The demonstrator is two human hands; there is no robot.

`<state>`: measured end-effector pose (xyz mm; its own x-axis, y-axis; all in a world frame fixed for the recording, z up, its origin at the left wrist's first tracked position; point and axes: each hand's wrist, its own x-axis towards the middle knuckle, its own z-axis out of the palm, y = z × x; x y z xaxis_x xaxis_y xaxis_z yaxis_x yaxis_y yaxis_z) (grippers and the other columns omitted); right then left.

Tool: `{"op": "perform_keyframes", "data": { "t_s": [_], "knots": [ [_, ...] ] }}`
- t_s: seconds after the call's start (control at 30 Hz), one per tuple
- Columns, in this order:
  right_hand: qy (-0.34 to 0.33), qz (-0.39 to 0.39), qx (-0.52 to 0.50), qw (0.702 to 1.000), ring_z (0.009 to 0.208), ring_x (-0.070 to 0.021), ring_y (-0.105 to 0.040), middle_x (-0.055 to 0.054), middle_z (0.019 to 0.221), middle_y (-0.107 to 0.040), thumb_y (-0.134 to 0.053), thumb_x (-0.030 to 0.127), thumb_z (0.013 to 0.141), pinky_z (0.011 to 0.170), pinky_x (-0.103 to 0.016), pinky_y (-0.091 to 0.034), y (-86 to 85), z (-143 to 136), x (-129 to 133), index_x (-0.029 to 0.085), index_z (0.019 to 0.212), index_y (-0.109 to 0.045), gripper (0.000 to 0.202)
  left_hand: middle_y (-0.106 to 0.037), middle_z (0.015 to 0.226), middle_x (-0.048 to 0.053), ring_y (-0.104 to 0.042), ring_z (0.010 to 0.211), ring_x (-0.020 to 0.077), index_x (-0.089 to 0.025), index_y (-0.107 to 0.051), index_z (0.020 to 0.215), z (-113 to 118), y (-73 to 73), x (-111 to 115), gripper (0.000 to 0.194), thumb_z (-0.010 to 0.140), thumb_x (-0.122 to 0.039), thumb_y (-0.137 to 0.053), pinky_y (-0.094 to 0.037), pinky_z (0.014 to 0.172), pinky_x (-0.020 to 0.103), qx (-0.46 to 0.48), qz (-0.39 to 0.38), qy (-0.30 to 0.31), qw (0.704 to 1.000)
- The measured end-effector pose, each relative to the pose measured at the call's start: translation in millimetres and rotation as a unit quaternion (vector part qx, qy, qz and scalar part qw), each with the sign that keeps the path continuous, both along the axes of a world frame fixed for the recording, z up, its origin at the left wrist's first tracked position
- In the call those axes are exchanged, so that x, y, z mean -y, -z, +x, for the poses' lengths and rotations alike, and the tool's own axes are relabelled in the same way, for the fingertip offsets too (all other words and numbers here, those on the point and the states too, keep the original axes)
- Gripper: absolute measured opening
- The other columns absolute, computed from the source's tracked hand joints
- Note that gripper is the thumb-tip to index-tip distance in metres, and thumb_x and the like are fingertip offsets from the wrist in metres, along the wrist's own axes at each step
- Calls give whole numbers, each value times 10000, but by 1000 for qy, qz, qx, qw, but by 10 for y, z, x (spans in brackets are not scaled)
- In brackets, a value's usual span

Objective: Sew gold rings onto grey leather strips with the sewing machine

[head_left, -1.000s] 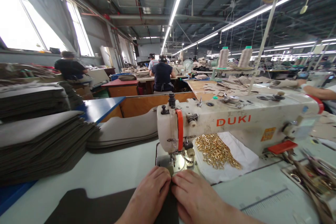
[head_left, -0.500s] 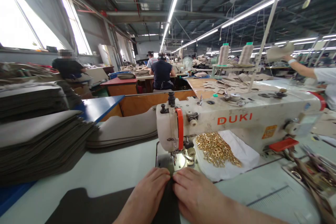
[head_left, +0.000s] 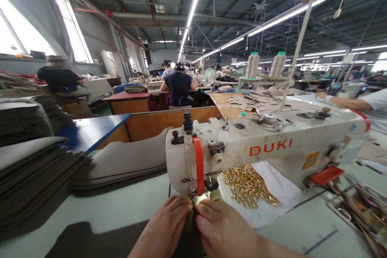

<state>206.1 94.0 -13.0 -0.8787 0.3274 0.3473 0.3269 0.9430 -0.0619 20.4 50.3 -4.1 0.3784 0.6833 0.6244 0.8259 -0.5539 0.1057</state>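
- Lower centre: left hand (head_left: 166, 225) and right hand (head_left: 223, 223) pinch dark fabric (head_left: 102, 241) in their fingers by the sewing machine (head_left: 229, 137).
- Right of centre: gold rings (head_left: 248, 185) on white cloth (head_left: 286, 191).

Left hand (head_left: 171, 218) and right hand (head_left: 220, 218) bare, skin smooth, knuckles rounded, faint creases at finger joints. Wrists bare too; right forearm (head_left: 267, 246) uncovered down to picture edge. Nail detail too small to tell.
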Motion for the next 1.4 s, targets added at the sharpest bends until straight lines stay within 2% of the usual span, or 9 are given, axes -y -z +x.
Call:
{"op": "perform_keyframes", "data": {
  "t_s": [0.23,0.53,0.8,0.93,1.07,1.2,1.4],
  "knots": [
    [-5,16,-12,1000,995,-257,-588,-149,1087,-646,-556,177,849,867,-351,-480,96,-42,-59,100,945,-625,142,-759,828,20,-717,794,162,-228,-664,887,-37,21,-60,253,903,-139,-427,-602,780,230,-16,48,-5,999],
    [-6,24,-1,1000,971,-255,-598,-142,1025,-668,-545,185,865,862,-352,-473,65,-35,-62,98,920,-638,139,-759,826,19,-719,804,175,-247,-684,858,-15,-5,-77,248,878,-161,-451,-606,761,241,22,10,-12,1000],
    [23,2,-32,999,994,-247,-595,-130,1108,-653,-542,165,873,883,-350,-477,56,8,5,99,972,-637,152,-746,795,22,-707,762,168,-240,-666,809,28,-61,-72,252,907,-194,-438,-607,712,244,36,2,-10,999],
    [-21,-7,-50,998,1042,-212,-571,-84,1088,-656,-553,161,876,961,-301,-431,6,44,42,119,949,-641,122,-751,811,30,-710,777,170,-224,-683,796,29,-58,-31,241,863,-121,-477,-613,718,260,34,-29,-16,999],
    [-55,-13,-15,998,973,-202,-596,-69,996,-675,-576,171,852,923,-286,-454,-75,88,79,123,945,-645,125,-766,968,33,-711,919,179,-218,-712,941,-18,-20,62,230,844,-132,-521,-597,829,292,-4,-28,-37,999],
    [-55,-24,2,998,1009,-193,-583,-67,1044,-668,-560,161,855,961,-277,-427,-122,129,116,132,979,-630,145,-744,1079,52,-699,986,176,-186,-693,1064,-64,35,146,253,865,-198,-536,-559,883,273,-60,-21,-63,996],
    [-49,-6,16,999,1005,-190,-579,-63,1055,-661,-549,196,888,951,-282,-428,-93,124,107,145,937,-615,97,-724,1118,65,-685,1017,159,-135,-710,1063,-86,68,152,370,816,-62,-444,-516,899,172,-197,20,-47,979]
  ]
}}
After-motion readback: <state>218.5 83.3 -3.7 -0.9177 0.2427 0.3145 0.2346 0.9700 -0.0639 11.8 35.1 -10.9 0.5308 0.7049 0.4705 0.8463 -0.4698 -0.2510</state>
